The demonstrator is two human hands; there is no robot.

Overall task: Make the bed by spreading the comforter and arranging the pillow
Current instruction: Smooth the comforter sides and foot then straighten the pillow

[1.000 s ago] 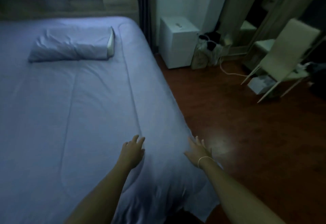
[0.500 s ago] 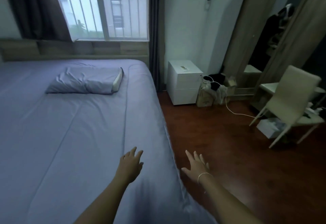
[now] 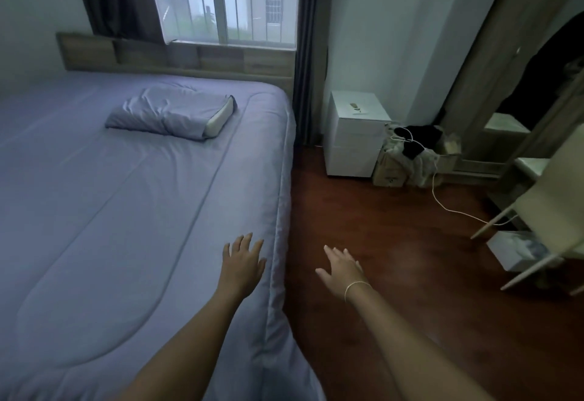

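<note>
Neither hand grips anything. Left hand (image 3: 242, 264), fingers spread and straight, is over the comforter (image 3: 126, 211) close to the bed's right edge; whether it touches the fabric cannot be told. Right hand (image 3: 343, 269), also spread, reaches out past that edge, over the wooden floor (image 3: 395, 274). Lavender comforter lies flat across the whole bed, its hem following the right edge. Pillow (image 3: 172, 114) rests on it near the headboard (image 3: 177, 56), towards the bed's far right corner, slightly askew, with a pale foam end showing. Spreading looks nearly finished. Pillow step seems next: probably walking along the right edge to the head end, then squaring the pillow to the headboard.
</note>
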